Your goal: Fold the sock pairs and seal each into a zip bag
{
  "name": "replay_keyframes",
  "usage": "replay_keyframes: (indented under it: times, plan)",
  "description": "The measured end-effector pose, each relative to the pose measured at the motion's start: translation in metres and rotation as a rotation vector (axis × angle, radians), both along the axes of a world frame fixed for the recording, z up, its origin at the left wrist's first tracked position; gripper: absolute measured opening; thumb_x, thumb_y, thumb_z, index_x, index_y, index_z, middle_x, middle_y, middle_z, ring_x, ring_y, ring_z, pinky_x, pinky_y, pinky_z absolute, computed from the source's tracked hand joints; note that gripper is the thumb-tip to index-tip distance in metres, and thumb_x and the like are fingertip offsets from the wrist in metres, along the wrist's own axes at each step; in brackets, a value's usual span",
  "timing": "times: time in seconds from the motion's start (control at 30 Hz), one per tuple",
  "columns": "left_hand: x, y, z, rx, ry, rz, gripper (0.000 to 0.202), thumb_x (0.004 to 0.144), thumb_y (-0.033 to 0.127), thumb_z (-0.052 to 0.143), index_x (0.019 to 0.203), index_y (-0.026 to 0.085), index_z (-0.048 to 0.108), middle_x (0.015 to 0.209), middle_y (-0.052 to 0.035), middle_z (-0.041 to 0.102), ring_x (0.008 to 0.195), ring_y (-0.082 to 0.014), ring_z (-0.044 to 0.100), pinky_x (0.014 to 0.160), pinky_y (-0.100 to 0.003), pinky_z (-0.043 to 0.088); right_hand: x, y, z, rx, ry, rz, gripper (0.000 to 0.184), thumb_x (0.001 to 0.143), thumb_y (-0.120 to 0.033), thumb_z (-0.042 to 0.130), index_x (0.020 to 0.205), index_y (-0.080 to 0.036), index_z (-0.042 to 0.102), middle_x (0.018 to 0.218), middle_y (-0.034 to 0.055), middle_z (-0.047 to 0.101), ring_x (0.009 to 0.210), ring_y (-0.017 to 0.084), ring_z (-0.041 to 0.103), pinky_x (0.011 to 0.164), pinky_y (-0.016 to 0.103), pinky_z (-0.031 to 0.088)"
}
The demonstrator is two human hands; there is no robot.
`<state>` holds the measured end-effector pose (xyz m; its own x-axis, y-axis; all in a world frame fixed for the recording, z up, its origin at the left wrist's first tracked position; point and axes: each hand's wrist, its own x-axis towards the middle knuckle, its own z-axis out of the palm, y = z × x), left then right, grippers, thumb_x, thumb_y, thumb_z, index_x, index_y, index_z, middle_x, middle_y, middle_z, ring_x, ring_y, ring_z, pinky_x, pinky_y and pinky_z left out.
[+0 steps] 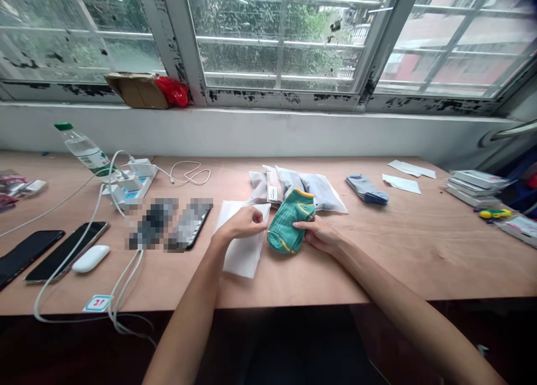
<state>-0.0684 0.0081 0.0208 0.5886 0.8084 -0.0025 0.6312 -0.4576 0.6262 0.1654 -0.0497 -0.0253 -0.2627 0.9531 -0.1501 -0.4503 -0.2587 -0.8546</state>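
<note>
From where I stand, the green socks (289, 222) are just left of the right hand (322, 235), between it and the left hand (243, 222); their long axis slants, cuffs pointing away from the person, toes back and to the left. The right hand is clearly the nearer, since it has them: thumb on top, the other fingers tucked beneath, pinched on the right edge. The left fingers are curled in with only a small gap, close by the socks' left side; I can't tell whether they grip anything. Below them a white bag (243, 256) lies flat on the surface (411, 245), its length running away from the person, partly covered by that hand. Just beyond both sets of fingers sit some filled bags (321, 189), and farther out to the right, folded grey socks (367, 189).
</note>
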Motion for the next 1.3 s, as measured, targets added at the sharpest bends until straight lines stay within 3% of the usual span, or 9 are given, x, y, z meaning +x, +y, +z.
replay_keyframes:
  times: [0.2, 0.37, 0.47, 0.57, 0.7, 0.87, 1.0, 1.13, 1.3]
  plan:
    - [-0.002, -0.016, 0.034, 0.228, -0.279, 0.293, 0.025, 0.074, 0.027, 0.053, 0.054, 0.018, 0.04, 0.054, 0.0053, 0.036, 0.053, -0.0076, 0.037, 0.052, -0.022, 0.027, 0.001, -0.002, 0.001, -0.018, 0.048, 0.045, 0.046, 0.082, -0.037, 0.071, 0.124, -0.027, 0.055, 0.132, 0.0087, 0.063, 0.117, 0.029, 0.063, 0.09, 0.052, 0.057]
    - [0.038, -0.012, 0.02, 0.327, -0.285, 0.376, 0.023, 0.082, 0.03, 0.051, 0.062, 0.018, 0.05, 0.059, 0.002, 0.053, 0.056, -0.0105, 0.048, 0.057, -0.024, 0.033, 0.01, 0.003, 0.012, 0.125, 0.024, -0.173, 0.05, 0.069, -0.02, 0.079, 0.115, -0.026, 0.062, 0.122, 0.0037, 0.068, 0.116, 0.027, 0.063, 0.101, 0.045, 0.052]
    - [0.066, -0.009, -0.003, 0.275, -0.236, 0.364, 0.025, 0.088, 0.033, 0.047, 0.07, 0.018, 0.057, 0.066, -0.0025, 0.061, 0.06, -0.014, 0.055, 0.06, -0.026, 0.037, 0.023, 0.005, 0.021, 0.16, 0.036, -0.28, 0.034, 0.076, -0.032, 0.073, 0.109, -0.026, 0.066, 0.116, 0.0035, 0.071, 0.114, 0.027, 0.064, 0.1, 0.046, 0.052]
    - [0.084, -0.01, -0.019, 0.226, -0.162, 0.303, 0.022, 0.089, 0.033, 0.046, 0.082, 0.019, 0.061, 0.072, -0.0058, 0.066, 0.064, -0.0179, 0.059, 0.061, -0.027, 0.039, 0.027, 0.003, 0.026, 0.108, 0.059, -0.157, 0.032, 0.084, -0.045, 0.062, 0.109, -0.024, 0.066, 0.113, 0.006, 0.072, 0.111, 0.028, 0.065, 0.096, 0.05, 0.053]
    - [0.086, -0.01, -0.027, 0.2, -0.157, 0.148, 0.018, 0.08, 0.019, 0.05, 0.093, 0.02, 0.062, 0.083, -0.0065, 0.07, 0.073, -0.0219, 0.063, 0.063, -0.028, 0.041, 0.021, 0.002, 0.022, 0.056, 0.037, -0.116, 0.033, 0.081, -0.037, 0.07, 0.11, -0.024, 0.063, 0.111, 0.005, 0.072, 0.105, 0.027, 0.067, 0.09, 0.049, 0.056]
    - [0.074, 0.0, -0.026, 0.181, -0.22, -0.02, 0.011, 0.075, 0.015, 0.049, 0.077, 0.018, 0.059, 0.074, -0.0032, 0.067, 0.066, -0.0169, 0.057, 0.062, -0.026, 0.038, 0.017, 0.006, 0.013, 0.078, 0.008, -0.192, 0.04, 0.074, -0.03, 0.079, 0.11, -0.025, 0.062, 0.115, 0.0045, 0.071, 0.103, 0.025, 0.068, 0.089, 0.044, 0.057]
    - [0.07, 0.002, -0.018, 0.17, -0.327, 0.027, 0.017, 0.083, 0.023, 0.045, 0.068, 0.017, 0.051, 0.064, 0.001, 0.055, 0.06, -0.0115, 0.047, 0.057, -0.024, 0.034, 0.016, 0.01, 0.001, 0.05, -0.024, -0.229, 0.046, 0.072, -0.032, 0.08, 0.113, -0.028, 0.06, 0.116, 0.0033, 0.07, 0.096, 0.023, 0.069, 0.08, 0.043, 0.06]
    - [0.072, -0.005, -0.004, 0.163, -0.376, 0.056, 0.029, 0.089, 0.032, 0.042, 0.065, 0.018, 0.046, 0.062, 0.0024, 0.05, 0.059, -0.0107, 0.045, 0.058, -0.024, 0.035, 0.013, 0.016, -0.014, 0.093, -0.117, -0.32, 0.043, 0.07, -0.035, 0.082, 0.107, -0.023, 0.064, 0.113, 0.0052, 0.071, 0.094, 0.022, 0.07, 0.084, 0.039, 0.058]
    - [0.073, -0.01, -0.002, 0.212, -0.05, 0.23, 0.038, 0.091, 0.041, 0.043, 0.06, 0.019, 0.05, 0.062, -0.0042, 0.058, 0.061, -0.0173, 0.054, 0.06, -0.029, 0.035, 0.01, 0.019, -0.021, 0.12, -0.212, -0.423, 0.046, 0.066, -0.034, 0.083, 0.105, -0.02, 0.065, 0.108, 0.0058, 0.073, 0.093, 0.022, 0.07, 0.088, 0.04, 0.057]
